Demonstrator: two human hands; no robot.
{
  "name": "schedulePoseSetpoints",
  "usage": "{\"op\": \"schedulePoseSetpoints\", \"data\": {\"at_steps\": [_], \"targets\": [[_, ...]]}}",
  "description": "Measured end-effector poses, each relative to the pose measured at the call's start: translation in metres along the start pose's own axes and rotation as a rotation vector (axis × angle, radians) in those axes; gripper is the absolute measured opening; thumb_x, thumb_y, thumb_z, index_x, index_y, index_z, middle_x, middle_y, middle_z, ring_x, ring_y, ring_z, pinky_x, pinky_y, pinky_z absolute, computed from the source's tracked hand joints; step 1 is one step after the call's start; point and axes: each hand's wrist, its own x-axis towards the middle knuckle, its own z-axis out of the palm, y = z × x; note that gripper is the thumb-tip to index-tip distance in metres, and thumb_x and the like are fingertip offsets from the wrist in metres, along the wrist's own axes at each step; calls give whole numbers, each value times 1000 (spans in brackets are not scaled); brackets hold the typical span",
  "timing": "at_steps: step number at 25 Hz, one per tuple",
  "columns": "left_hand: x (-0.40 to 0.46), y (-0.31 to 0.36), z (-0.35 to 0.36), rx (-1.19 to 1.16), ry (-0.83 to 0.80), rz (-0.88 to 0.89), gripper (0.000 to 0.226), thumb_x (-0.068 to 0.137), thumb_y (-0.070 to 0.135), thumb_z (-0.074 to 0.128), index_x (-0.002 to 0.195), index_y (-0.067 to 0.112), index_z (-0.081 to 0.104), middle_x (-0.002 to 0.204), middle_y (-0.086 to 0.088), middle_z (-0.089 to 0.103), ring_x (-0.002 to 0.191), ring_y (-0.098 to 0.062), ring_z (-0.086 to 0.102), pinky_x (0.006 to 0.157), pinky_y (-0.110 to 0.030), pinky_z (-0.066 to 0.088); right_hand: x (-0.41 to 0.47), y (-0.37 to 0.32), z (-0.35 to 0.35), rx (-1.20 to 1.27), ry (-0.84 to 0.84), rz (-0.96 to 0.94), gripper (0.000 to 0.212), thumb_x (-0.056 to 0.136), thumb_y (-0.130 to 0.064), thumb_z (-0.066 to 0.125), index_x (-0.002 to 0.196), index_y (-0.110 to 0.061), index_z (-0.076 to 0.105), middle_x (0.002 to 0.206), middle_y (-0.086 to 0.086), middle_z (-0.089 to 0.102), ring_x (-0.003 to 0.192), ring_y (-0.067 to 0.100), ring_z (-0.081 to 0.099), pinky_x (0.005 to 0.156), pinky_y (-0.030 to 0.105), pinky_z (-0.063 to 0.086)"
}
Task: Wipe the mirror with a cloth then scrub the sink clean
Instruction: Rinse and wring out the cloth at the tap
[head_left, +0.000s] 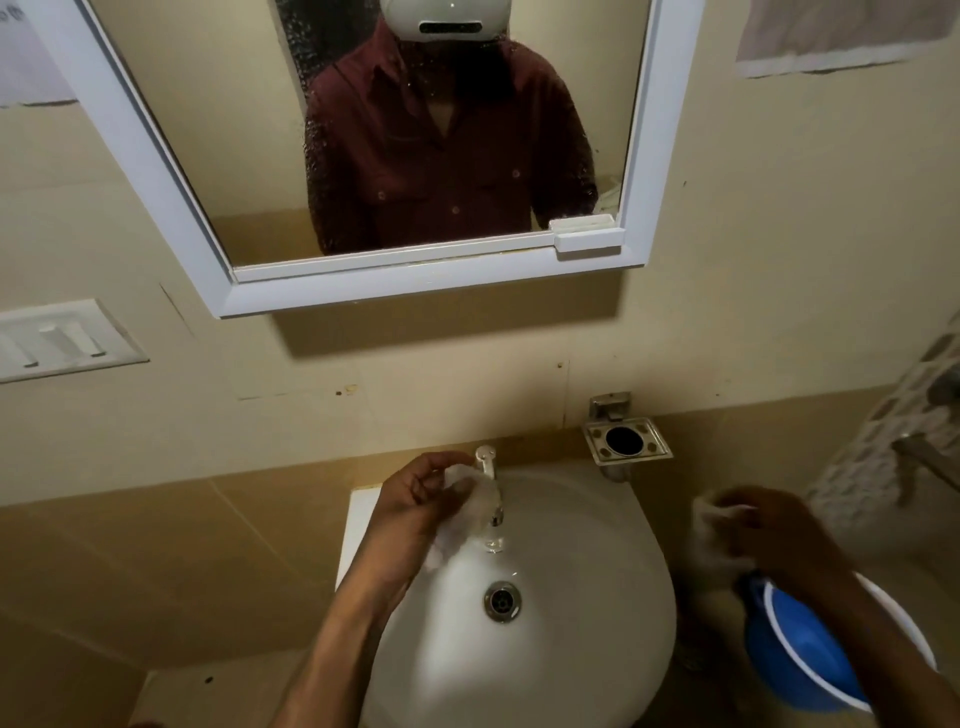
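Note:
A white-framed mirror (249, 156) hangs on the wall above a white sink (582, 623), its glass speckled with droplets. My left hand (415, 499) grips a white cloth (457, 519) beside the tap (491, 499) at the back of the basin. My right hand (769, 535), blurred, holds a second pale cloth (711, 525) off the sink's right edge, above a blue basin (800, 649). The drain (502, 601) lies in the middle of the bowl.
A metal soap holder (626, 441) is fixed to the wall right of the tap. A switch plate (62, 338) sits on the left wall. Cloth (831, 36) hangs at the upper right. Patterned fabric (893, 431) hangs at the right edge.

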Motion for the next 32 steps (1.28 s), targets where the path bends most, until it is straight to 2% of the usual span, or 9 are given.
{"op": "schedulePoseSetpoints", "data": {"at_steps": [5,11,15,18,20,23,25,28,32], "targets": [[-18,24,24,-111,-304,-6,34,82,6,70,115,4,62,105,-8,74,96,-23,70,80,-31,56,-36,-97,97,556,-497,-76,26,85,-22,68,109,-10,71,96,7,75,82,26,68,61,32,47],[-12,9,14,219,195,177,34,78,9,78,108,22,66,102,-2,76,78,-25,71,69,-34,57,-50,-119,112,725,-718,6,36,99,-32,51,122,-9,66,117,17,70,106,30,69,81,35,56],[-18,-7,16,237,165,-61,18,86,35,69,104,33,72,98,2,76,89,-26,71,73,-33,57,-41,-108,121,616,-673,-54,46,79,-9,77,123,-11,63,116,19,70,104,37,69,88,49,57],[-26,-6,25,-28,-26,-286,38,96,39,51,109,10,72,103,-12,76,98,-27,72,85,-33,53,-35,-100,121,656,-684,-12,46,75,-15,77,119,-17,66,115,22,69,98,44,65,85,54,49],[-24,-8,25,53,-7,-220,36,96,34,53,97,4,72,89,-8,77,82,-19,72,72,-24,52,-33,-96,118,617,-621,2,33,82,-15,72,114,-21,69,109,20,71,80,37,57,64,37,45],[-10,-19,17,329,136,-113,49,75,67,64,81,18,71,85,-6,72,84,-22,66,80,-43,53,-29,-89,112,412,-463,-39,16,93,-16,63,109,-19,66,90,12,75,53,27,52,43,26,41],[-4,-24,13,618,236,-92,44,68,78,56,82,38,70,97,4,68,99,-18,61,94,-43,49,-26,-83,111,234,-390,-115,12,95,-22,62,106,-20,61,85,9,74,45,23,55,43,29,45],[-3,-20,25,681,272,28,17,86,55,59,85,40,66,97,15,65,106,-13,58,94,-34,42,-24,-74,116,96,-306,-233,6,95,-24,61,99,-27,57,85,3,73,49,21,63,50,31,53],[-2,-16,33,826,322,117,9,93,38,59,96,34,67,88,23,56,103,-11,52,86,-26,25,-17,-59,123,-70,-185,-368,10,85,-33,69,89,-35,60,90,-16,67,83,7,64,75,41,56]]}}
